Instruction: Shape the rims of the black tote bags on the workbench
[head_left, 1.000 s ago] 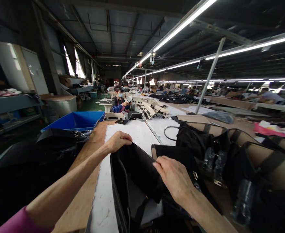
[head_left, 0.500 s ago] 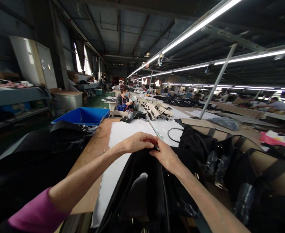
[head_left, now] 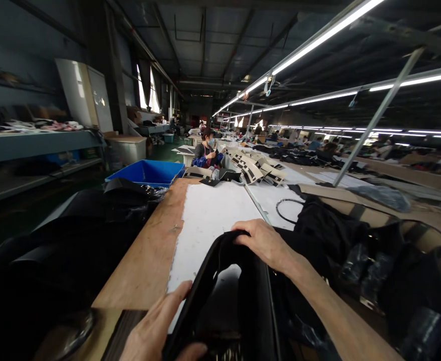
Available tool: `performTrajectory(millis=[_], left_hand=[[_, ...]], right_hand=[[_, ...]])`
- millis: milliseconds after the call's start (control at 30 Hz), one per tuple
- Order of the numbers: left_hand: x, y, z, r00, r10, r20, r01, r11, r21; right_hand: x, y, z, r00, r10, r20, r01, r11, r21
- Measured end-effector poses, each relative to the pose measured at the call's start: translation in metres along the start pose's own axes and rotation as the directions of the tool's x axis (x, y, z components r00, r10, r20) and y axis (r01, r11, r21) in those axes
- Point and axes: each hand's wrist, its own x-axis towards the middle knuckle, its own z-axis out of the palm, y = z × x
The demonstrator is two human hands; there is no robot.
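Observation:
A black bag (head_left: 243, 301) stands open in front of me on the long wooden table (head_left: 149, 260), partly over a white sheet (head_left: 209, 215). My right hand (head_left: 265, 243) grips the far end of the bag's rim. My left hand (head_left: 160, 328) holds the near left edge of the bag, thumb over the rim, at the bottom of the view. White lining shows inside the opening.
Several black and tan bags (head_left: 374, 255) crowd the table to the right. Black material (head_left: 92, 225) piles up on the left beside a blue bin (head_left: 149, 173). A seated person (head_left: 207, 153) works further down the table. Patterned pieces (head_left: 254, 170) lie beyond the white sheet.
My left hand slid from the far end of the bag's rim back to the near left edge. The right hand stayed at the far end. The view shifted right and closer.

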Motion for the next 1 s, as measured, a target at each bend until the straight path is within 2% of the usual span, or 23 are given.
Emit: performTrajectory(millis=[67, 133, 267, 367, 433, 567, 667, 833, 1000], left_hand=[[0.013, 0.009, -0.008, 0.996, -0.08, -0.034, 0.082, 0.996, 0.037], [0.036, 0.017, -0.024, 0.992, -0.121, -0.019, 0.122, 0.99, 0.076], [0.095, 0.025, -0.049, 0.997, 0.055, 0.062, -0.058, 0.997, 0.043], [0.128, 0.024, -0.049, 0.992, 0.112, 0.064, -0.115, 0.992, 0.051], [0.14, 0.02, -0.042, 0.989, 0.128, 0.077, -0.131, 0.991, 0.028], [0.147, 0.004, -0.032, 0.982, 0.132, 0.133, -0.103, 0.973, -0.207], [0.146, -0.005, -0.032, 0.978, 0.128, 0.165, -0.063, 0.935, -0.35], [0.147, -0.011, -0.032, 0.974, 0.142, 0.177, -0.048, 0.89, -0.453], [0.148, -0.014, -0.029, 0.973, 0.158, 0.166, -0.058, 0.871, -0.487]], right_hand=[[0.0, 0.005, -0.005, 1.0, 0.025, 0.014, -0.024, 0.999, -0.047], [-0.002, 0.011, -0.01, 0.998, 0.057, -0.026, -0.06, 0.992, -0.114], [-0.01, 0.023, -0.013, 0.982, 0.155, -0.108, -0.17, 0.973, -0.155], [-0.016, 0.033, -0.007, 0.961, 0.247, -0.127, -0.262, 0.958, -0.119], [-0.018, 0.04, -0.003, 0.951, 0.291, -0.105, -0.301, 0.948, -0.099], [-0.014, 0.046, 0.0, 0.957, 0.286, -0.05, -0.289, 0.955, -0.074], [-0.009, 0.039, -0.001, 0.983, 0.169, -0.072, -0.173, 0.983, -0.053], [0.0, 0.022, 0.0, 0.992, -0.038, -0.121, 0.045, 0.998, 0.053], [0.011, 0.021, 0.003, 0.99, -0.109, -0.091, 0.12, 0.985, 0.122]])
